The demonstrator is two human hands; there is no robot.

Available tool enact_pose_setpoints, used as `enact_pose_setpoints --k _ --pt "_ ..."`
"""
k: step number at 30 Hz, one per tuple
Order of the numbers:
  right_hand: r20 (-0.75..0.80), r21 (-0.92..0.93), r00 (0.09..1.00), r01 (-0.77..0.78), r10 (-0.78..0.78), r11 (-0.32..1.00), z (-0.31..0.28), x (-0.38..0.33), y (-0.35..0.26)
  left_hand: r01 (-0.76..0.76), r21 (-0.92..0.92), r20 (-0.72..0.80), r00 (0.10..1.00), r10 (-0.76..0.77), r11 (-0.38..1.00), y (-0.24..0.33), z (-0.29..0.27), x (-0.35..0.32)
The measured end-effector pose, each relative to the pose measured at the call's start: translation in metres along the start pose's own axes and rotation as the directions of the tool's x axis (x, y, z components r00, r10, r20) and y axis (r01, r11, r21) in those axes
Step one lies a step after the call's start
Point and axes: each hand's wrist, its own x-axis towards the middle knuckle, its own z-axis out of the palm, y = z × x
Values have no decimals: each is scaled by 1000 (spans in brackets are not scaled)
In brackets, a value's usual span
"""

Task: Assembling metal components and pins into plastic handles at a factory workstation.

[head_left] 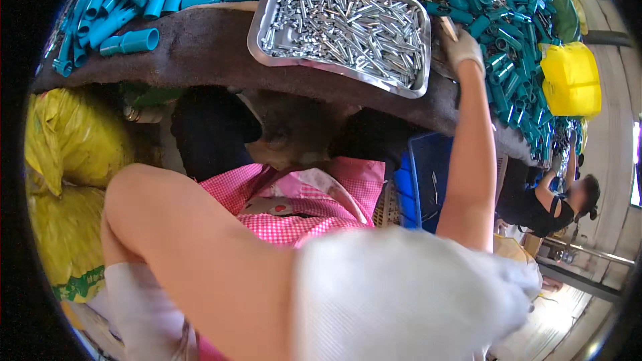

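My right arm reaches out to the far side, where my right hand (463, 48) in a pale glove is beside the right rim of a metal tray (267, 59). Its fingers look closed, and a small pale piece (449, 28) sticks out at their tips; its kind is unclear. Many silver metal pins or bolts (348, 23) fill the tray. Bent at the elbow, my left arm brings my left hand (414, 291) very close to the view. That hand is a large white gloved blur, its fingers smeared and partly hidden.
Teal plastic tubular parts (130, 41) lie left of the tray, with a big heap of teal fittings (508, 60) at right. A yellow container (570, 80) stands beyond. Below the brown-covered table are a blue crate (424, 180) and yellow sacks (77, 140). Another person (552, 207) works at right.
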Motion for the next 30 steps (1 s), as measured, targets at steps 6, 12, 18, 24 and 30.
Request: enact_pose_setpoints --k 6,12,18,24,30 --pt "77 -46 997 2 2 999 -5 -8 7 433 -289 -245 828 -504 854 -64 -28 -29" --pt "-146 623 968 250 -204 741 -24 -144 -25 166 -243 -500 823 -270 956 -139 -21 -31" --pt "-86 611 855 450 -511 651 -16 -239 -75 -140 -705 -619 600 -507 695 -147 -18 -19" --pt "-169 539 857 494 -487 682 -41 -264 -41 -393 -703 -711 388 -586 592 -129 -13 -32" --pt "-275 521 813 575 -513 631 -23 -293 -72 -264 -719 -657 558 -506 643 -164 15 -40"
